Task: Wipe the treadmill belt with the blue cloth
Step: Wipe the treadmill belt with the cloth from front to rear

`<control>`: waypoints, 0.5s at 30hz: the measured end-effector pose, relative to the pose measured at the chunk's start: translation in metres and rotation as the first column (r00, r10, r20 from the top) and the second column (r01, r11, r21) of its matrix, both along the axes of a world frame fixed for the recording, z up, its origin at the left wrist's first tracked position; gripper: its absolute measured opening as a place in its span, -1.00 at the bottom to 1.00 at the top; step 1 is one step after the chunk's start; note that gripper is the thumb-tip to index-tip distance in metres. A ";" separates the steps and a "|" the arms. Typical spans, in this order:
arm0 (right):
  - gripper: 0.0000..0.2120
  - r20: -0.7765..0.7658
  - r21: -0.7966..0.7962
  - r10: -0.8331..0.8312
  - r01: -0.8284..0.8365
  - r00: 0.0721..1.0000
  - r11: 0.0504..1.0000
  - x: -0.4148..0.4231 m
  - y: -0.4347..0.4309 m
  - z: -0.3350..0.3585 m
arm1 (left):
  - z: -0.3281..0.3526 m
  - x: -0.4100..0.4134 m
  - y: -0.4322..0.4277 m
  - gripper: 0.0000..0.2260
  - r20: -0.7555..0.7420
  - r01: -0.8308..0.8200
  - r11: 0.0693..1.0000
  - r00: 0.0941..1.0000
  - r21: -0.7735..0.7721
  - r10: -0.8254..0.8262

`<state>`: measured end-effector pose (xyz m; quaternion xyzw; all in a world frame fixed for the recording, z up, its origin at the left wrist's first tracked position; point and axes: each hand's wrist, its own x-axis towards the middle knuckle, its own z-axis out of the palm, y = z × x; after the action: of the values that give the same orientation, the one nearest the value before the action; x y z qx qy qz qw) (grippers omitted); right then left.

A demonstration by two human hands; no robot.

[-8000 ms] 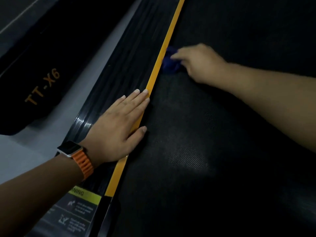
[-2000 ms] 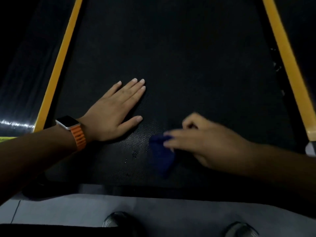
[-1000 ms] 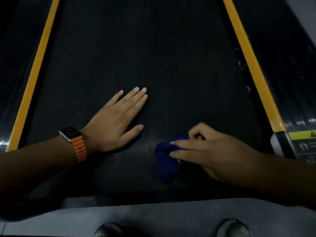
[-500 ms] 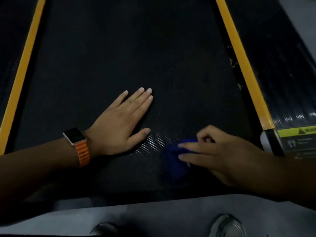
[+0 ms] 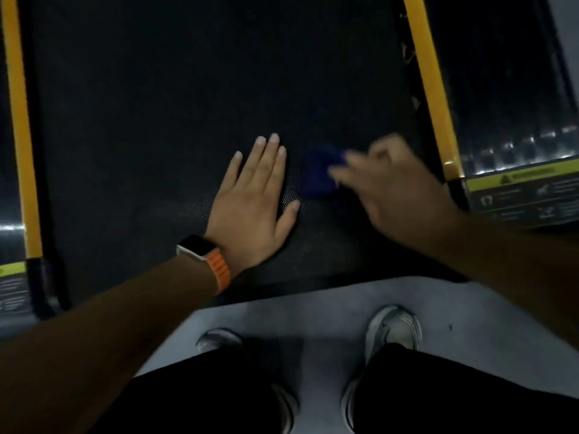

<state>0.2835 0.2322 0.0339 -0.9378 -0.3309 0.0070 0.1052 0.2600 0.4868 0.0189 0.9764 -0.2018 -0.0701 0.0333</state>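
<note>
Blurred right hand point(image 5: 394, 189) atop blue cloth point(image 5: 316, 173), grip unclear

Dim & grainy overall; right hand point(image 5: 391, 189) motion-blurred; glare streaks on right side rail point(image 5: 517, 151); edges bend w/ wide-angle.

Orange-strapped watch point(image 5: 200, 250), black trousers point(image 5: 445, 399), grey shoes point(image 5: 395, 324)
</note>
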 end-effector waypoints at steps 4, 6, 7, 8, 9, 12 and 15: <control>-0.50 -0.091 -0.073 0.111 -0.118 0.990 0.990 -0.054 -0.024 0.008 | 0.005 -0.041 -0.018 -0.30 -0.049 0.006 1.000 0.999 0.025 -0.005; -0.54 -0.114 -0.092 0.015 -0.025 0.993 0.995 -0.038 -0.026 0.016 | 0.004 -0.047 -0.021 -0.31 -0.045 -0.011 0.999 0.999 0.041 0.013; -0.58 -0.105 -0.097 -0.071 0.061 0.992 0.993 -0.029 -0.025 0.020 | 0.003 -0.047 -0.021 -0.31 -0.040 -0.016 0.999 0.999 0.051 0.018; -0.61 -0.094 -0.100 -0.162 0.152 0.982 0.983 -0.023 -0.024 0.021 | 0.003 -0.045 -0.021 -0.31 -0.036 -0.019 0.998 0.999 0.058 0.021; -0.63 -0.082 -0.102 -0.237 0.228 0.968 0.968 -0.022 -0.021 0.023 | 0.002 -0.044 -0.020 -0.31 -0.032 -0.020 0.998 0.999 0.060 0.022; -0.64 -0.075 -0.100 -0.452 0.444 0.889 0.891 -0.039 -0.009 0.025 | 0.002 -0.044 -0.021 -0.32 -0.024 -0.013 0.999 1.000 0.047 0.014; -0.62 -0.092 -0.075 -0.675 0.671 0.732 0.738 -0.061 0.028 0.026 | 0.002 -0.046 -0.007 -0.36 -0.012 -0.059 0.998 0.998 0.008 0.059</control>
<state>0.2221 0.2597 0.0604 -0.9937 0.0374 0.0275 0.1018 0.2136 0.4802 0.0206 0.9815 -0.1725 -0.0759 0.0330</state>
